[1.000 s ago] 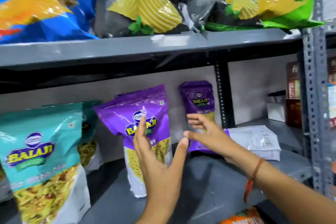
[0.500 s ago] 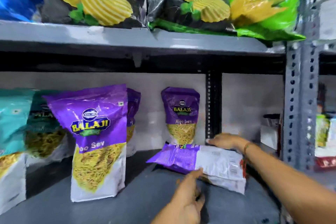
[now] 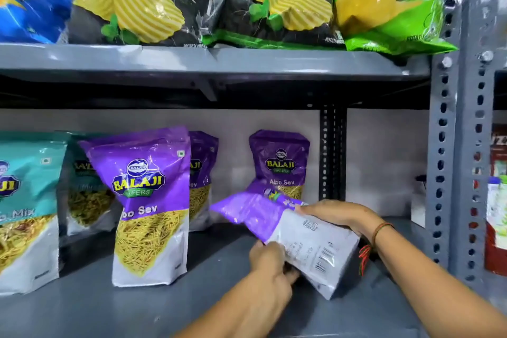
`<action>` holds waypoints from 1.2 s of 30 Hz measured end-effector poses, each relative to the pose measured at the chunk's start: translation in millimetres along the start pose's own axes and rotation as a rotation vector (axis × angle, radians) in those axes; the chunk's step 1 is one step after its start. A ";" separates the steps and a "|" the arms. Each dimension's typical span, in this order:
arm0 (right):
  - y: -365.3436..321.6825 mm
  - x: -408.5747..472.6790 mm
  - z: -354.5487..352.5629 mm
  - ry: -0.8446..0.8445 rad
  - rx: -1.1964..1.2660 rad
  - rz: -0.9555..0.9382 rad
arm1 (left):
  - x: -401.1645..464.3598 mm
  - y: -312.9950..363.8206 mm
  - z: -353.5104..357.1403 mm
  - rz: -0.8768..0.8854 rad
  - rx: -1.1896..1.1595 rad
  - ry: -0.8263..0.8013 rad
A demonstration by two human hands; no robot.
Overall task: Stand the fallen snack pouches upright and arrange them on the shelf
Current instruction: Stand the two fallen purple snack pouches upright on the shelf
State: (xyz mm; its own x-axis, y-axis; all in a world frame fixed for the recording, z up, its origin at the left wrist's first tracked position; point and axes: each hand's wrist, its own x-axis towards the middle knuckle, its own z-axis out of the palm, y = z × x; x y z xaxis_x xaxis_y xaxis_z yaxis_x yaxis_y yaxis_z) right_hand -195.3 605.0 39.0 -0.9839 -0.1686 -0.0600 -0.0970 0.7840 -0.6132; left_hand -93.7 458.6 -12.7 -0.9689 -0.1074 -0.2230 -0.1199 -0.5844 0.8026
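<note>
Head view: we see the fallen purple pouch (image 3: 288,230), flat earlier, now lifted off the shelf (image 3: 82,310), gripped by left hand (image 3: 270,262) and right hand (image 3: 340,214).

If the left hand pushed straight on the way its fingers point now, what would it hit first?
The left hand already grips the tilted purple pouch, so it would press into that first. Beyond stands the upright Aloo Sev pouch by the back wall, though depth is unclear.

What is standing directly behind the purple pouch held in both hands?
Behind the held pouch stands an upright purple Aloo Sev pouch by the back wall. Its upper part shows; its base is covered.
</note>
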 end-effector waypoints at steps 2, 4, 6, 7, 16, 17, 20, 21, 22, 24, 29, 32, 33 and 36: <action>-4.0 -11.3 -0.7 0.108 0.210 -0.110 | 6.2 20.3 -2.5 0.109 0.047 -0.037; -7.8 -19.2 1.7 0.247 0.325 -0.225 | 15.2 39.6 -4.7 0.224 0.117 -0.073; -11.0 -23.8 8.4 0.435 0.249 -0.279 | 27.8 54.5 -7.4 0.329 0.188 -0.104; -12.8 -25.5 13.4 0.518 0.208 -0.297 | 34.5 59.7 -9.8 0.369 0.218 -0.131; 9.5 -30.5 72.7 0.748 0.255 -0.366 | 76.9 51.7 -43.5 0.413 0.301 -0.355; 9.7 -29.9 74.5 0.745 0.292 -0.349 | 79.6 52.1 -43.5 0.412 0.304 -0.359; 6.0 -35.4 83.8 0.750 0.434 -0.278 | 87.1 51.1 -46.5 0.369 0.325 -0.363; 5.2 -39.8 90.1 0.829 0.445 -0.244 | 90.1 50.2 -49.0 0.351 0.339 -0.354; 4.4 -45.9 97.1 0.917 0.439 -0.215 | 92.7 49.0 -52.0 0.325 0.351 -0.344; 3.0 -57.7 111.6 0.946 0.432 -0.200 | 95.3 48.1 -58.1 0.239 0.336 -0.318; -3.3 -63.4 132.7 0.553 0.395 -0.222 | 90.2 47.8 -57.3 0.176 0.337 -0.300; -5.0 -61.1 127.3 0.496 0.539 -0.269 | 81.7 40.8 -58.2 0.353 0.464 -0.232; -4.9 -60.0 123.8 0.482 0.595 -0.291 | 78.6 37.1 -60.0 0.420 0.501 -0.234; -2.7 -53.0 115.8 0.487 0.660 -0.266 | 67.7 28.5 -64.4 0.553 0.571 -0.332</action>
State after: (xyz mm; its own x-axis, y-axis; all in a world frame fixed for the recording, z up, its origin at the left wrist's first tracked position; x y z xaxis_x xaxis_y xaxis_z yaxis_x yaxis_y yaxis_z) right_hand -125.5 542.7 -47.4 -0.9105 0.0961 0.4023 -0.3744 0.2218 -0.9003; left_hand -148.8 382.9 -40.5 -0.9227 0.0360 0.3838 0.3835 -0.0136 0.9234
